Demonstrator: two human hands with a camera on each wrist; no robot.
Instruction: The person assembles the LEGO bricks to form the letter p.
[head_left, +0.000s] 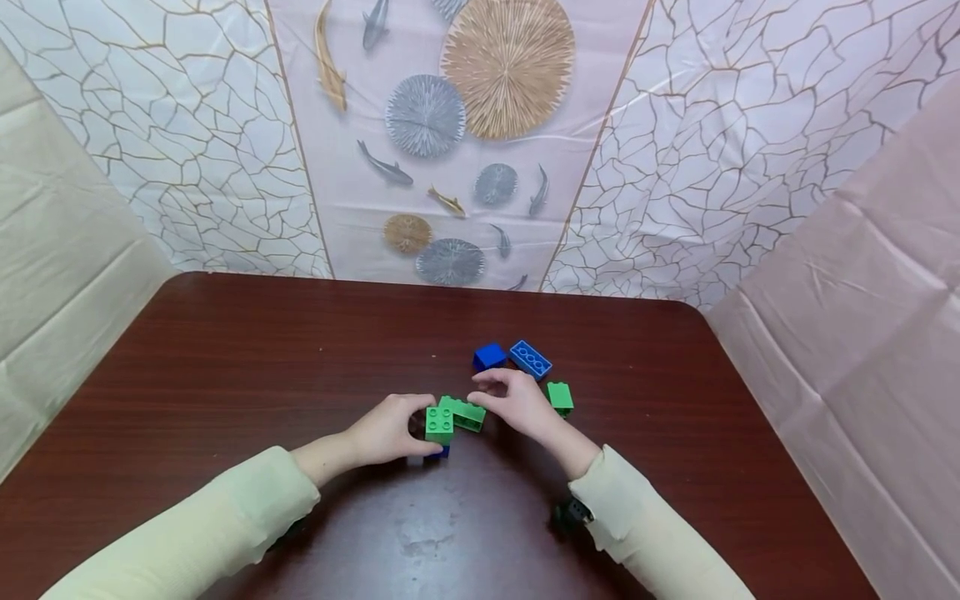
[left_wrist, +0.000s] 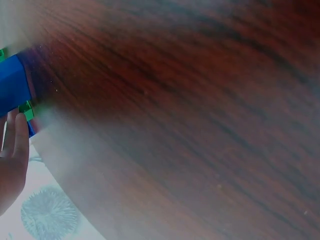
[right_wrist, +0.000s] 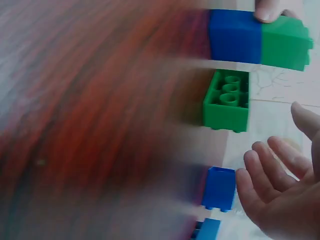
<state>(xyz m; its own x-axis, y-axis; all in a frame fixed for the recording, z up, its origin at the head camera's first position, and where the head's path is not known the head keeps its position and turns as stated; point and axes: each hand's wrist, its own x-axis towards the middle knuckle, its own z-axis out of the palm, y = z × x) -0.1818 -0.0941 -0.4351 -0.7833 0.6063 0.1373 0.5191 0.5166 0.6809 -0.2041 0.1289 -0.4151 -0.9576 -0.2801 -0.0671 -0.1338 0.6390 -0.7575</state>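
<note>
My left hand (head_left: 386, 431) grips a small stack between thumb and fingers: a green toy brick (head_left: 439, 423) with studs up, joined on top of a blue brick (right_wrist: 235, 37). In the right wrist view, a left fingertip (right_wrist: 267, 11) presses where the two bricks meet. Just behind the stack a longer green brick (head_left: 467, 415) lies on its side, its hollow underside (right_wrist: 231, 92) showing in the right wrist view. My right hand (head_left: 517, 402) hovers beside that brick, fingers spread and relaxed, holding nothing.
Beyond the right hand lie a blue brick (head_left: 490, 357) and a longer blue brick (head_left: 530, 360) with its underside up. Another green brick (head_left: 560, 397) sits to the right, near that wrist. A patterned cloth (head_left: 465, 192) hangs behind the dark wooden table (head_left: 247, 358).
</note>
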